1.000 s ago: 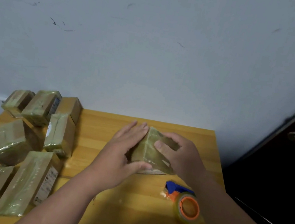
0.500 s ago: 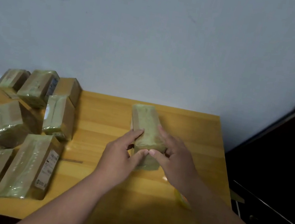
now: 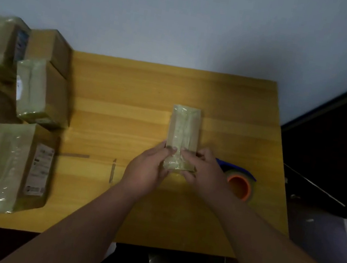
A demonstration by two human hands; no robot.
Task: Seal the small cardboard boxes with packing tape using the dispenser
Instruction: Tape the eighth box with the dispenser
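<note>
A small tape-wrapped cardboard box (image 3: 183, 130) lies lengthwise on the wooden table (image 3: 128, 91), right of centre. My left hand (image 3: 147, 170) and my right hand (image 3: 202, 173) grip its near end from either side, thumbs pressed on its top face. The tape dispenser (image 3: 239, 183), blue with an orange-cored roll, sits on the table just right of my right hand, partly hidden by it.
Several tape-covered cardboard boxes (image 3: 39, 92) are piled along the table's left side; the nearest long box (image 3: 14, 169) carries a white label. A dark door (image 3: 338, 145) stands at the right. The table's front edge (image 3: 81, 237) runs near my forearms.
The box was turned from a tilted hold to lying flat lengthwise, and my hands slid back to its near end. The view tipped downward, showing the dispenser again.
</note>
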